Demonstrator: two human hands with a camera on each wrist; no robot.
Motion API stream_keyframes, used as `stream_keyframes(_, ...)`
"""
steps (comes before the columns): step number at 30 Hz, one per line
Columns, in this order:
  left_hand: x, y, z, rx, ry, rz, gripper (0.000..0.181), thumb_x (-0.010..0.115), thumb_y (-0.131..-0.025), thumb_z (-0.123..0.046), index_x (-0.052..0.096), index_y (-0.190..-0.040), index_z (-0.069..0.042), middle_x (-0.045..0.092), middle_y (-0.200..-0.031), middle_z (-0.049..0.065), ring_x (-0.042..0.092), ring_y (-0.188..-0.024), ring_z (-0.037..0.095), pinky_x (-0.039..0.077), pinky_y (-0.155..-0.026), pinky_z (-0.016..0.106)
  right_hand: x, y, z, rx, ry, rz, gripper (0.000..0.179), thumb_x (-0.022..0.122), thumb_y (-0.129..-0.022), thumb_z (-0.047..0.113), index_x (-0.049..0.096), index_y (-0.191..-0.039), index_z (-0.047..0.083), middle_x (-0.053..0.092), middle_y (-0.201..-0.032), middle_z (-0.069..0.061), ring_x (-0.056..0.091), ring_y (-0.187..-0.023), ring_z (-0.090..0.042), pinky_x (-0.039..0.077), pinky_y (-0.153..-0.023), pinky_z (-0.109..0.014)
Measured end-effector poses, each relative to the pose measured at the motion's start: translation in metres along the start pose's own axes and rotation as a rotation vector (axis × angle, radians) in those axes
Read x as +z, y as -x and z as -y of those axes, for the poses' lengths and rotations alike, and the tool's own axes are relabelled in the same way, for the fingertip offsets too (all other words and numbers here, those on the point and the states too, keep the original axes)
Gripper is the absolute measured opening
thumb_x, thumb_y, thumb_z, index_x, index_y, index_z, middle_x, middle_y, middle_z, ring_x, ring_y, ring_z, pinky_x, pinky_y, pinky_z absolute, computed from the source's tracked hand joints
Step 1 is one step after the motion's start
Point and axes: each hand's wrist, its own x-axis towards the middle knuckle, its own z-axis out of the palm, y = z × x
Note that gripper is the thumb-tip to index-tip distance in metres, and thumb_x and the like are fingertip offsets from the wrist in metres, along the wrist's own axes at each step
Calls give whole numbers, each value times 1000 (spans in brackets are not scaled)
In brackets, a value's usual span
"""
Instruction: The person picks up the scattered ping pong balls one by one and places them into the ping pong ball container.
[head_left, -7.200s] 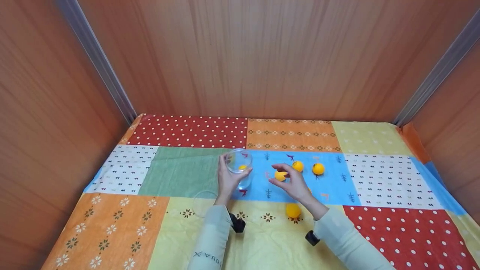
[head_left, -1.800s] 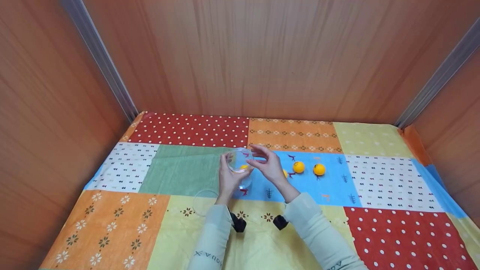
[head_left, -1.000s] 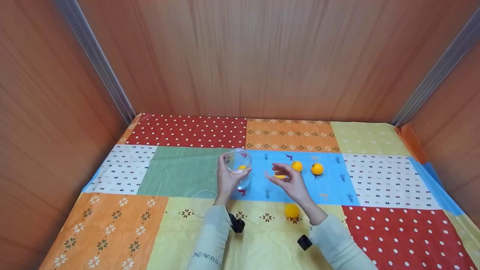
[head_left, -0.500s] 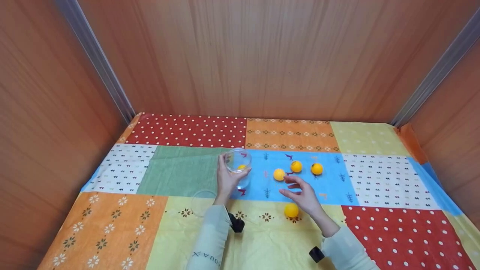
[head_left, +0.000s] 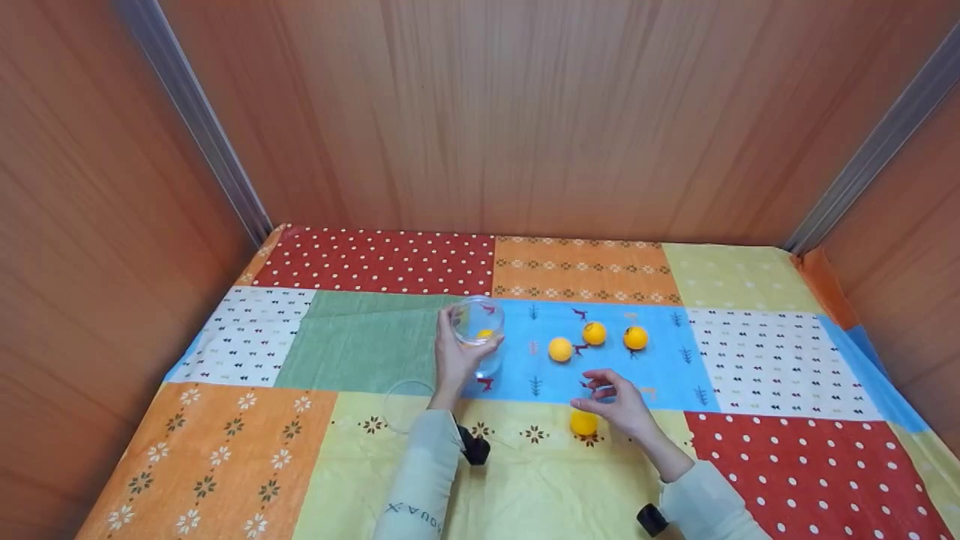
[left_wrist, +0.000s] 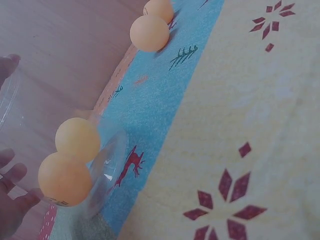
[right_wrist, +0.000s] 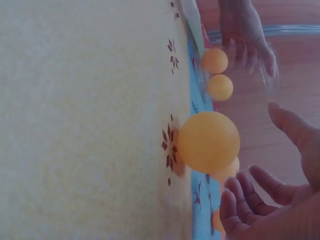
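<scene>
Person seemingly reached for the near ball [head_left: 583, 422], lower right of centre | right grip [head_left: 619, 405] parted, empty, just beside it | left grip [head_left: 454, 360] held a clear jar [head_left: 478, 319], frame centre, two balls [left_wrist: 65, 179] inside | next move likely called for a pinch | three more balls [head_left: 594, 333] lay right of centre, a faint disc [head_left: 403, 406] low, left of centre; no obstacle showed.

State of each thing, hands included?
Clear container: open-topped, held
Two inner balls: inside the container
Near ball: loose, on yellow patch
Three far balls: loose, on blue patch
Clear disc, maybe its lid: flat, off the container
Left hand: gripping the container
Right hand: empty, beside near ball
Patchwork cloth: spread out
</scene>
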Motion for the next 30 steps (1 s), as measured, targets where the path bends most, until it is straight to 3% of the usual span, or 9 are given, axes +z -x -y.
stream_keyframes(11,1,0,-1,-9,-14,-3,80,83,-55,-35,38,-117,-12,48,-118,10,44,-111,27,38,-91,41,-4,2,-9,82,39,129,59,75,-70,24,49,-114,-6,53,-99,-15,49,-82,-22,44,-74,-30)
stream_keyframes(22,1,1,1,-16,-14,-4,80,83,-55,-35,38,-118,-13,47,-118,8,44,-112,25,37,-91,40,-3,2,-15,84,82,203,58,78,-64,26,51,-106,-4,52,-93,-7,47,-80,-20,42,-74,-30)
stream_keyframes(30,1,1,0,5,14,-4,79,83,-56,-30,38,-117,-10,47,-118,13,43,-112,27,37,-92,41,-3,3,-14,54,118,223,47,79,-64,21,53,-95,-2,54,-85,-4,48,-74,-18,44,-67,-26)
